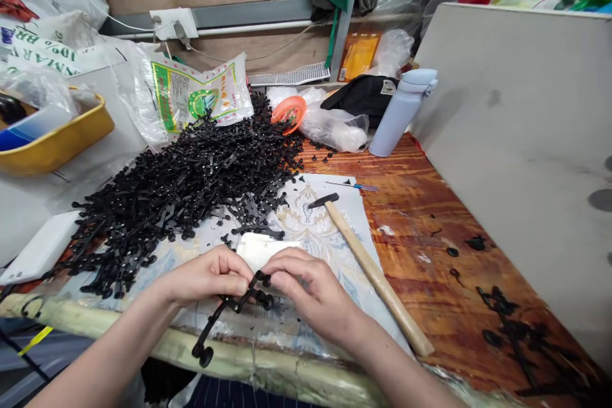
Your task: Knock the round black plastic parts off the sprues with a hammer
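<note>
Between my two hands is a black jointed plastic part (238, 306) with thin arms and round ends. My left hand (215, 275) pinches it between thumb and fingers, and one arm of it hangs down towards the table's front edge. The fingers of my right hand (310, 290) close on its upper right end. Just behind my fingertips lies a white block (262, 248), partly hidden by them. A large heap of similar black parts (205, 172) spreads over the left and back of the table.
Right of my hands lies a hammer (368, 261) on the patterned cloth (315, 204), near a thin blue-handled tool (356, 186). A pale blue bottle (401, 113) stands at the back. More black pieces (516, 331) lie at right beside the grey panel (521, 121). A yellow basin (62, 140) is at left.
</note>
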Demonstrator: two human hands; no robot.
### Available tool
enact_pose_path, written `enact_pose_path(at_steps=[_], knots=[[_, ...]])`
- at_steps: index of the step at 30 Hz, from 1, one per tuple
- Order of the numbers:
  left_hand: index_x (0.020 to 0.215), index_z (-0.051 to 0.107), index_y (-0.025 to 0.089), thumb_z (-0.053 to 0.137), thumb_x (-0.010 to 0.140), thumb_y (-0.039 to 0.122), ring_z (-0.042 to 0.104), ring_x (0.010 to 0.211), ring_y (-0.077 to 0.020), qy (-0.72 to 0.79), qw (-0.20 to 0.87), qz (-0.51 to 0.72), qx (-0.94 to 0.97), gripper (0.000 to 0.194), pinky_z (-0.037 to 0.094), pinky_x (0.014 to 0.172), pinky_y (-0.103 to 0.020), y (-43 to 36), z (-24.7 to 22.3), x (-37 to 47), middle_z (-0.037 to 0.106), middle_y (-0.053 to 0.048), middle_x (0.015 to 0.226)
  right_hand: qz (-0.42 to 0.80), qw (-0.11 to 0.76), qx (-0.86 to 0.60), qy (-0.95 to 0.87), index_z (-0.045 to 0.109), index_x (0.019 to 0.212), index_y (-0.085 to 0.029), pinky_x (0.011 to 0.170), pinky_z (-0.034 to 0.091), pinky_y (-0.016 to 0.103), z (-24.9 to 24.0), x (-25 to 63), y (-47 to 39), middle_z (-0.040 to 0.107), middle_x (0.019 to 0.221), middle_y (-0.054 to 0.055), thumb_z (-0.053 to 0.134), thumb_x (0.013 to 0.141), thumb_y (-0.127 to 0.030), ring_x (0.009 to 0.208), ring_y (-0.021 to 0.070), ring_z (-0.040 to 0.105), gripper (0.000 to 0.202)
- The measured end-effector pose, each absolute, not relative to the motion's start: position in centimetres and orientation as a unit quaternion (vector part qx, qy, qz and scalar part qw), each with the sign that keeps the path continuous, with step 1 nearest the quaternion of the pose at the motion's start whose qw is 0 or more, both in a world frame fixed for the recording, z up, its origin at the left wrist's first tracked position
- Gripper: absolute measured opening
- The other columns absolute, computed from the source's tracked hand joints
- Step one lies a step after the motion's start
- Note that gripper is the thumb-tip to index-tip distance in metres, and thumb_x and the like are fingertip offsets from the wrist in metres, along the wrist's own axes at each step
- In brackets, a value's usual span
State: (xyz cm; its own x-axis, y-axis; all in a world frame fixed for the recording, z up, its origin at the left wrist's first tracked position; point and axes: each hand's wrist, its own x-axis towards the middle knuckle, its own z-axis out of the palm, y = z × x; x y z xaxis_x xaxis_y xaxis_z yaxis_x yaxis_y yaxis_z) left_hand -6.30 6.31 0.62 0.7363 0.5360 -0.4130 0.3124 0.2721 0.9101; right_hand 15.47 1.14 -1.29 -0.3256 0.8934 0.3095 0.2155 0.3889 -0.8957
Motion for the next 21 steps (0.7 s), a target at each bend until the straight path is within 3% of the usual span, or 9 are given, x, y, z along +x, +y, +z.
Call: enact_pose_path(at_steps=[4, 11, 14, 17, 19, 21], knots=[[0.068, 0.071, 0.010, 0.072, 0.071, 0.048, 0.028, 0.044, -0.0055, 0.362, 0.709, 0.077, 0.601, 0.038, 0.020, 0.041, -0.020, 5.5, 0.4, -5.4, 0.043, 0.006, 0.049, 0.438, 0.435, -0.415, -0.669, 0.069, 0.073, -0.019, 0.071, 0.048, 0.027, -1.9, 15.0, 0.8, 0.068, 0.074, 0.001, 0.062, 0.079, -0.010, 0.075, 0.0149, 0.062, 0.012], [0.072, 0.073, 0.013, 0.074, 0.067, 0.050, 0.041, 0.049, -0.0086, 0.425, 0.678, 0.153, 0.580, 0.037, 0.031, 0.045, -0.021, 3.2, 1.6, -5.3, 0.056, 0.002, 0.055, 0.334, 0.466, -0.410, -0.709, 0.065, 0.076, -0.022, 0.070, 0.047, 0.032, -1.6, 16.1, -0.1, 0.066, 0.076, 0.004, 0.058, 0.086, -0.022, 0.076, 0.0193, 0.061, 0.012], [0.068, 0.075, 0.018, 0.075, 0.065, 0.053, 0.048, 0.052, -0.0117, 0.442, 0.659, 0.190, 0.578, 0.036, 0.036, 0.050, -0.024, 1.3, 3.6, -9.8, 0.062, -0.002, 0.058, 0.319, 0.463, -0.440, -0.700, 0.062, 0.077, -0.023, 0.071, 0.047, 0.031, -1.9, 16.7, -0.4, 0.066, 0.081, 0.005, 0.057, 0.087, -0.026, 0.079, 0.0203, 0.061, 0.011], [0.058, 0.077, 0.018, 0.076, 0.058, 0.061, 0.052, 0.043, -0.0163, 0.406, 0.708, 0.121, 0.566, 0.043, 0.040, 0.047, -0.029, -2.0, 4.1, -16.6, 0.059, -0.008, 0.044, 0.306, 0.433, -0.486, -0.695, 0.061, 0.079, -0.024, 0.064, 0.046, 0.026, -2.3, 16.9, -0.3, 0.066, 0.078, 0.002, 0.054, 0.088, -0.032, 0.073, 0.0182, 0.062, 0.013], [0.053, 0.075, 0.017, 0.085, 0.048, 0.054, 0.055, 0.044, -0.0173, 0.472, 0.735, 0.074, 0.482, 0.039, 0.042, 0.048, -0.029, -4.3, 2.5, -20.6, 0.059, -0.008, 0.042, 0.289, 0.416, -0.489, -0.710, 0.061, 0.078, -0.024, 0.060, 0.045, 0.025, -2.5, 16.7, -0.2, 0.064, 0.073, 0.000, 0.052, 0.089, -0.033, 0.066, 0.0165, 0.061, 0.017], [0.062, 0.076, 0.014, 0.085, 0.055, 0.047, 0.054, 0.046, -0.0148, 0.521, 0.723, 0.079, 0.446, 0.035, 0.041, 0.047, -0.026, -5.9, -0.6, -23.1, 0.063, -0.006, 0.048, 0.275, 0.399, -0.474, -0.735, 0.061, 0.076, -0.024, 0.060, 0.044, 0.025, -2.6, 16.4, -0.2, 0.064, 0.071, -0.001, 0.051, 0.089, -0.033, 0.064, 0.0157, 0.060, 0.019]])
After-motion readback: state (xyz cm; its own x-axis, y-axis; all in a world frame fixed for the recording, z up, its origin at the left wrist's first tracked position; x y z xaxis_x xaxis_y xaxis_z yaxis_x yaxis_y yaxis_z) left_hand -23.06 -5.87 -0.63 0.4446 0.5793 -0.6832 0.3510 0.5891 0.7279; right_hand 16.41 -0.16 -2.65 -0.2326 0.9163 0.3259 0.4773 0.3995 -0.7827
